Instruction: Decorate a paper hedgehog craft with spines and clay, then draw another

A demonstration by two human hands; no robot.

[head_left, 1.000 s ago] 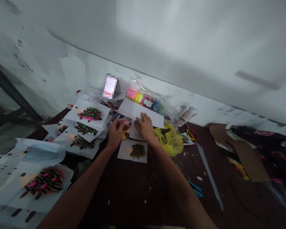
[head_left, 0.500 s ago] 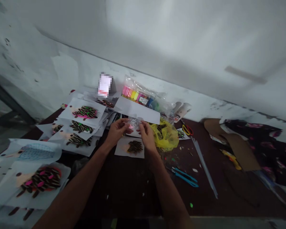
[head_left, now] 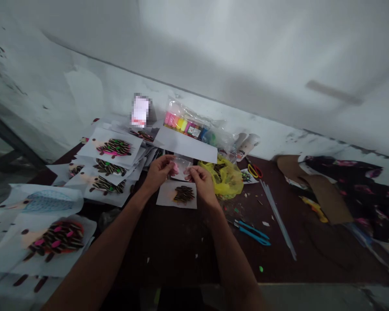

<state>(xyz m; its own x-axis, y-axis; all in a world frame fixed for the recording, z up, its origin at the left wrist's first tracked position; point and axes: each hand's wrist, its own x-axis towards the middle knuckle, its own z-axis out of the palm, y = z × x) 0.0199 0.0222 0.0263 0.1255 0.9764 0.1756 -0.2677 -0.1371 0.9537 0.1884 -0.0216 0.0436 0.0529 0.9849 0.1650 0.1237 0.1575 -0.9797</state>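
Note:
A small clear plastic bag with something pink inside is stretched between my two hands, above the table. My left hand pinches its left side, close to the pink lump. On the other side my right hand has its fingers closed on the bag's right edge. Just below the hands lies a white sheet with a hedgehog picture, its spines made of dark striped seeds. Right of my right hand sits a yellow plastic bag with dark seeds showing inside.
Stacked hedgehog pictures cover the left side. Behind stands a clear pack of coloured clay. To the right lie blue-handled scissors, red-and-yellow scissors, translucent glue sticks, a yellow cutter and brown cardboard.
My hands have drawn slightly apart and the crumpled clear bag between them is now spread flatter, showing the pink lump more plainly. The view has shifted a little.

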